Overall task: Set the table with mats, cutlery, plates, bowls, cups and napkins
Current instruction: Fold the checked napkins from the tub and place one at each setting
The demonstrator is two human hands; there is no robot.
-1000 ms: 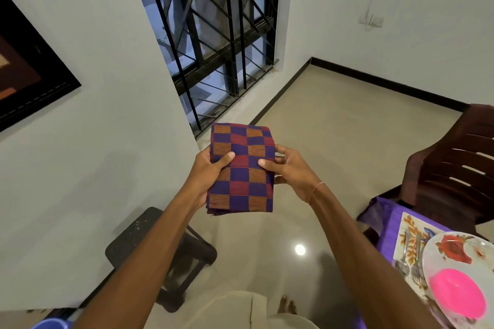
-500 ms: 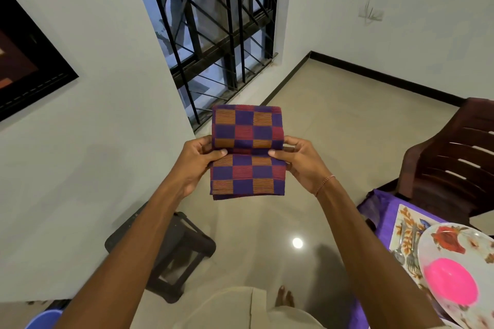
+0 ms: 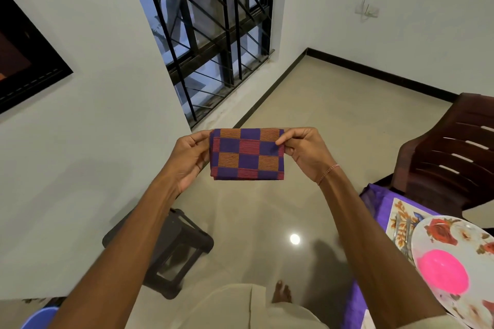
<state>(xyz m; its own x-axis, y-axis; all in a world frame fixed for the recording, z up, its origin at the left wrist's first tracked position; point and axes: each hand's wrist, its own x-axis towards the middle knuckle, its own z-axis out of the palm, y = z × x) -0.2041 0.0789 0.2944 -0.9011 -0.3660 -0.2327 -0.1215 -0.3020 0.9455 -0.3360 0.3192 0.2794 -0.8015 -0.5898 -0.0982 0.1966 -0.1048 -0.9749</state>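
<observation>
Head view: the folded checked napkin (image 3: 247, 153) hangs in mid-air between 2 hands, above the floor. The left hand (image 3: 188, 159) pinches its upper left corner and the right hand (image 3: 304, 153) pinches its upper right corner. Below and to the right of the grip, well apart from it, the table (image 3: 371, 197) carries a mat (image 3: 398, 219), a plate (image 3: 422, 246) and a pink bowl (image 3: 442, 275). Only the top edge is held, so if either pinch slackens the lower layers would likely fall open and spoil the fold. A trailing edge might also catch the bowl.
</observation>
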